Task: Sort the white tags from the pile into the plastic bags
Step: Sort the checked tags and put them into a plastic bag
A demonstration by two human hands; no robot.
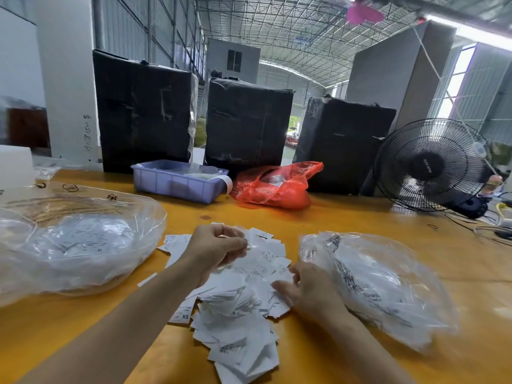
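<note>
A pile of white tags [238,309] lies on the yellow table [346,217] between my two arms. My left hand [216,248] hovers over the far part of the pile, fingers curled, pinching a white tag at its fingertips. My right hand [307,289] rests on the right edge of the pile with curled fingers touching tags; whether it grips one is unclear. A clear plastic bag [74,245] holding tags sits to the left. A second clear plastic bag [379,284] with tags lies to the right, beside my right hand.
A purple plastic bin [177,181] and a red plastic bag [274,187] sit at the back of the table. Three black wrapped boxes [246,120] stand behind them. A black fan [429,164] stands at the far right, with cables beside it.
</note>
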